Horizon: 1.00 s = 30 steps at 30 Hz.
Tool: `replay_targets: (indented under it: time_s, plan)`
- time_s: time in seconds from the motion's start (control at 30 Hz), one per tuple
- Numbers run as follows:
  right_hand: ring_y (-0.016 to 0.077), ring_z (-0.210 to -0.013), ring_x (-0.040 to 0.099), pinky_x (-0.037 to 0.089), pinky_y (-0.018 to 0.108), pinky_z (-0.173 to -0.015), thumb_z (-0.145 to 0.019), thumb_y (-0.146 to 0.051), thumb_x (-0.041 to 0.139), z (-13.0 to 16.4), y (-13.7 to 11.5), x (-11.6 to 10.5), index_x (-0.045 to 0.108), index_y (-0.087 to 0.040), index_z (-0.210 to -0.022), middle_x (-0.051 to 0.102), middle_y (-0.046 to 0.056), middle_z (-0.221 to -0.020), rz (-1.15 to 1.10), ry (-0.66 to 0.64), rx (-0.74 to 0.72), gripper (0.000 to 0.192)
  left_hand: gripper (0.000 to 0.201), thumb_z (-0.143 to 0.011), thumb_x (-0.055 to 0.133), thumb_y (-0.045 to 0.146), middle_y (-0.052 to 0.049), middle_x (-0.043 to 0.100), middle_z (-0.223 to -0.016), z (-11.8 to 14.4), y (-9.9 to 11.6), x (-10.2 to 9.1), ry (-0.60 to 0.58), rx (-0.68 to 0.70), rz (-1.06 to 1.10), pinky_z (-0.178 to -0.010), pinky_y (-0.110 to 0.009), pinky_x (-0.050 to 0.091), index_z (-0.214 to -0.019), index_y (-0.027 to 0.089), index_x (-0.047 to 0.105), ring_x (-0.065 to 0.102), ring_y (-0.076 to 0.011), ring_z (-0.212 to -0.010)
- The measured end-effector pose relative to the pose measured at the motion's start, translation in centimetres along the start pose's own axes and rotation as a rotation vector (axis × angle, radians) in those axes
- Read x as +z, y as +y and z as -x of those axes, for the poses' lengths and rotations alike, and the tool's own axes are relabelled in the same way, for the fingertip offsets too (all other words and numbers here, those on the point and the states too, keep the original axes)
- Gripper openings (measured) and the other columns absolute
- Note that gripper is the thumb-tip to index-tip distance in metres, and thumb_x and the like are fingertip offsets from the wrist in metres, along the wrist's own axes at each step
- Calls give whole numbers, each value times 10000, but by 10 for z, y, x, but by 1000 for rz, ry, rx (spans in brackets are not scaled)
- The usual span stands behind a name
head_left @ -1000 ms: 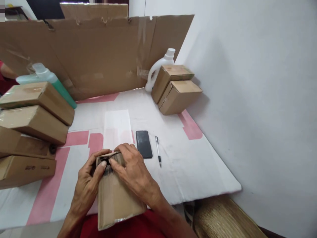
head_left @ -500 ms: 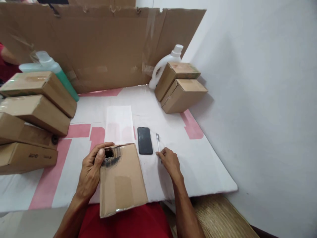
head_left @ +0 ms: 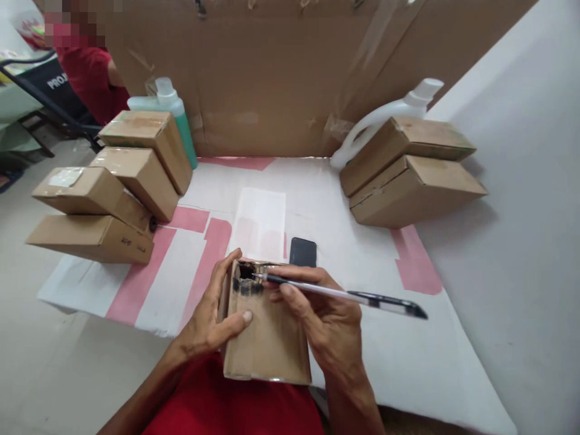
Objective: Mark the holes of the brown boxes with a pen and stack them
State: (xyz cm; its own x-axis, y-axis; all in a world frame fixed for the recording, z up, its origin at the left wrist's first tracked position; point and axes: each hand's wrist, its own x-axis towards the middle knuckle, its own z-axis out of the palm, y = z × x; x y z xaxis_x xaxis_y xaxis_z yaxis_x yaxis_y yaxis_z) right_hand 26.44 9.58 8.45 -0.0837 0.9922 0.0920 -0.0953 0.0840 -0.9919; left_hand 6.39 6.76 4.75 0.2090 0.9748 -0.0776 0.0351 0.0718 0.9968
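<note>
My left hand (head_left: 217,317) grips a brown cardboard box (head_left: 267,338) by its left side, thumb on the top face. Near the box's far left corner is a ragged dark hole (head_left: 247,272) with black marks around it. Between the fingers and thumb of my right hand (head_left: 330,314) is a pen (head_left: 326,291) with a clear barrel and black ends. Its tip points left, at the right edge of the hole; whether it touches the cardboard I cannot tell. Just beyond the box lies a black phone (head_left: 303,251), partly hidden by the box and my right hand.
Several cardboard boxes (head_left: 136,175) stand at the left beside a green-filled bottle (head_left: 183,130). Two more boxes (head_left: 417,187) and a white jug (head_left: 385,124) are at the right. A cardboard panel (head_left: 272,78) closes off the back. A person in red (head_left: 93,75) is at the far left.
My right hand has picked the pen up from the table and brought it left to the hole in the box. My left thumb has shifted onto the top face. The view has turned left.
</note>
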Motion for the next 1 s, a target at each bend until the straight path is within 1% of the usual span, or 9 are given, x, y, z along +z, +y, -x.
replay_targets:
  time_s: [0.1, 0.23, 0.43, 0.6, 0.67, 0.73, 0.83, 0.93, 1.0]
  plan:
    - [166, -796, 747, 645, 289, -686, -943, -279, 706, -4, -3, 10, 779, -243, -1022, 775, 54, -1048, 81, -70, -16, 115, 886, -877, 705, 379, -119, 336, -1670, -2, -1, 0, 15, 17, -19, -1269, -529, 296, -1634, 261, 262, 343, -371, -1534]
    - [123, -649, 655, 588, 259, -603, -955, -301, 675, -6, -2, 4, 764, -224, -974, 747, 38, -938, 177, -102, -33, 119, 899, -849, 725, 373, -133, 383, -1639, -3, -2, 0, 24, 32, -27, -1242, -544, 339, -1625, 248, 289, 359, -398, -1519]
    - [74, -499, 516, 439, 212, -445, -987, -298, 622, -1, -1, -4, 701, -222, -955, 653, -12, -803, 230, -19, -8, 114, 884, -845, 725, 391, -129, 391, -1628, -5, 1, 1, 14, 22, -36, -1244, -547, 325, -1612, 258, 307, 397, -392, -1488]
    - [67, -490, 563, 491, 207, -444, -979, -295, 645, -4, 3, 0, 681, -220, -960, 662, -11, -849, 244, 79, -23, 85, 876, -856, 716, 390, -127, 390, -1634, -5, 1, 2, 14, 15, -40, -1239, -557, 333, -1618, 265, 302, 400, -391, -1488]
    - [77, -529, 608, 536, 217, -494, -981, -302, 648, -6, 3, 4, 679, -220, -974, 682, -1, -877, 247, 122, -37, 88, 878, -864, 713, 399, -123, 367, -1648, -4, -1, 1, 9, 16, -37, -1245, -556, 328, -1623, 270, 290, 383, -390, -1500]
    - [90, -579, 648, 573, 242, -544, -989, -332, 641, -10, 1, 5, 662, -221, -986, 728, 32, -992, 217, 162, -47, 112, 877, -873, 708, 408, -122, 360, -1652, -4, -2, 0, 1, 11, -31, -1252, -563, 315, -1626, 275, 280, 365, -391, -1512]
    - [95, -566, 640, 487, 225, -438, -987, -402, 639, -19, 4, -13, 606, -222, -1003, 746, 74, -1114, 143, 314, -72, 184, 874, -872, 710, 435, -126, 379, -1643, -3, -4, -2, 20, -13, -28, -1253, -588, 300, -1625, 282, 293, 374, -404, -1505]
    - [101, -510, 568, 379, 219, -418, -955, -449, 673, -23, 27, -55, 567, -221, -919, 703, 3, -810, 289, 469, -40, 254, 873, -860, 714, 476, -126, 377, -1651, -2, -4, -3, 50, -39, -40, -1248, -598, 301, -1616, 284, 321, 384, -418, -1498]
    - [122, -534, 557, 424, 243, -524, -974, -433, 632, -19, 55, -85, 540, -224, -841, 622, -34, -664, 587, 428, 99, 264, 862, -856, 714, 497, -115, 370, -1659, -2, -3, -4, 58, -48, -48, -1251, -595, 298, -1607, 299, 339, 367, -420, -1510]
